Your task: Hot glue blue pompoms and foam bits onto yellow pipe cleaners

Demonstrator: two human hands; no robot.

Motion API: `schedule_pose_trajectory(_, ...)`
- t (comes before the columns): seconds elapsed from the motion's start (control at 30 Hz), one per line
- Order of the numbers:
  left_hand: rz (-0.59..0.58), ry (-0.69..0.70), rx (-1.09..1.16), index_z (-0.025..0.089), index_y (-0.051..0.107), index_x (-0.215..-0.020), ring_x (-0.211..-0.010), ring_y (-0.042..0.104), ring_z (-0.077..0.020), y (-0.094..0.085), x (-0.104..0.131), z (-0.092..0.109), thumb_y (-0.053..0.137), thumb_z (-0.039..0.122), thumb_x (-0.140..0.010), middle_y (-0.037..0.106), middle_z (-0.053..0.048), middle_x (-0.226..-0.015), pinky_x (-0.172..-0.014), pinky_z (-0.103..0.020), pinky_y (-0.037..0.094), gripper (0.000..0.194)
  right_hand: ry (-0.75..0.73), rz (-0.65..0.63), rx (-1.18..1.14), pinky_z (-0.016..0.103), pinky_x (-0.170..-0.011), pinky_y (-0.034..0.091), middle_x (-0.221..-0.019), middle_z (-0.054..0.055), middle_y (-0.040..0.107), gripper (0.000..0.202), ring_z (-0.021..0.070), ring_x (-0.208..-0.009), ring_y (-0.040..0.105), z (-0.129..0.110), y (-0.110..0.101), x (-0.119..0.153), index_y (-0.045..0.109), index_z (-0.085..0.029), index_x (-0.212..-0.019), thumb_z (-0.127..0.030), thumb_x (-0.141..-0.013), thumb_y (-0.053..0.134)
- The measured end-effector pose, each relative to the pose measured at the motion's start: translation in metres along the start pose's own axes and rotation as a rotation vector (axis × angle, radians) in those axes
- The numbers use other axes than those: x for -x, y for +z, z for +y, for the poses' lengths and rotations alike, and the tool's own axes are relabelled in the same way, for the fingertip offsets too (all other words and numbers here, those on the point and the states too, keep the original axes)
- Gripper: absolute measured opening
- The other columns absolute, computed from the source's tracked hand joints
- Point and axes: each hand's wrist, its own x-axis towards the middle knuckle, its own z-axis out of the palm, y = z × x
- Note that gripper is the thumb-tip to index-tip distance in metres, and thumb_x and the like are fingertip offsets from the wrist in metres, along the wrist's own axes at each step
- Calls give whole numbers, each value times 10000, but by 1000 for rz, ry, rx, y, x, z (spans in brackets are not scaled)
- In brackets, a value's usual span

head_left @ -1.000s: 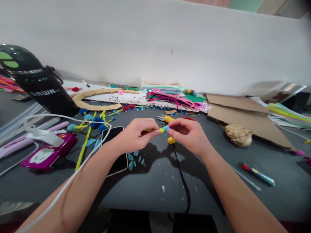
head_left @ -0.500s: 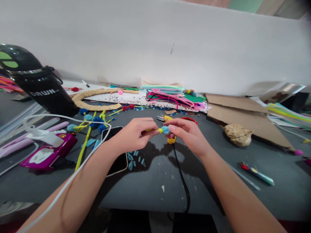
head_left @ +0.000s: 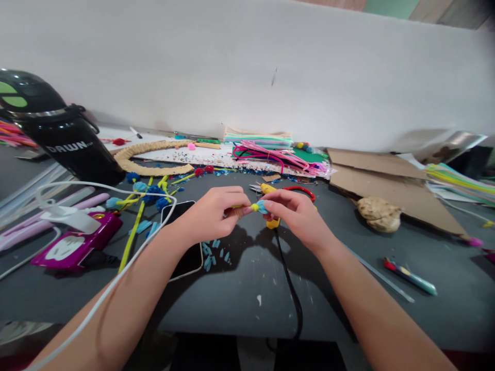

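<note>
Centre of frame: left hand (head_left: 211,214) and right hand (head_left: 296,214) meet fingertip to fingertip over the dark table (head_left: 240,293). Left hand is closed in a pinch on a yellow stem (head_left: 238,207). Right hand pinches the blue tuft (head_left: 261,206) at the stem's tip, thumb and forefinger pressed on it. The piece is held in the air, just above the table, at mid-frame.

Progress, as judged: one tuft sits on the stem end and is being pressed or shaped; whether it is fixed I cannot tell. Finished-looking stems with blue tufts (head_left: 149,191) lie at left-centre, so several are done. Loose blue bits (head_left: 214,252) lie below the left hand, near the phone (head_left: 185,242); material remains, so more work seems left.

Edges and room:
- Under the right hand: yellow tool (head_left: 273,222) with a black cord (head_left: 290,288) running to the lower edge. Cord could snag a wrist.
- Just behind the hands: snips (head_left: 260,189) and a red ring (head_left: 299,190).
- White cable (head_left: 116,278) crosses the left forearm, lower left.
- Left: black jug (head_left: 58,136), magenta case (head_left: 73,247).
- Upper centre: pink pipe cleaners (head_left: 270,154); cardboard (head_left: 386,185) at right, pen (head_left: 410,276) lower right.
- Open room: bare table below the hands, centre-bottom and lower right.
</note>
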Motion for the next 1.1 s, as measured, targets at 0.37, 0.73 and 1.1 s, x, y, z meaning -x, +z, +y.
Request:
schedule_pose_trajectory(0.37, 32, -18, 34, 138, 627, -780, -632, 466, -88, 0, 0, -1, 535, 211, -928, 530, 2, -715, -592, -219, 350, 190, -26, 3, -14, 294, -732, 549, -886, 36, 699, 257, 143, -763, 644, 1, -3, -1, 714, -191, -970, -412, -844, 679)
schedule_pose_trajectory(0.73, 43, -35, 62, 129, 630, -761, -631, 471, -88, -1, -1, -2, 538, 233, -932, 531, 2, -705, -593, -226, 353, 220, -279, -9, 87, 366, -915, 565, -1137, 65, 671, 364, 201, -1017, 656, 4, -2, 4, 663, -219, -1138, -241, -787, 755)
schedule_pose_trajectory(1.1, 53, -50, 116, 133, 642, -767, -638, 479, -90, -2, -2, 1, 540, 249, -933, 549, 6, -686, -602, -225, 364, 227, -381, 52, 83, 340, -859, 568, -1054, 87, 680, 111, 212, -1040, 648, 1, 0, 4, 711, -201, -922, -169, -816, 713)
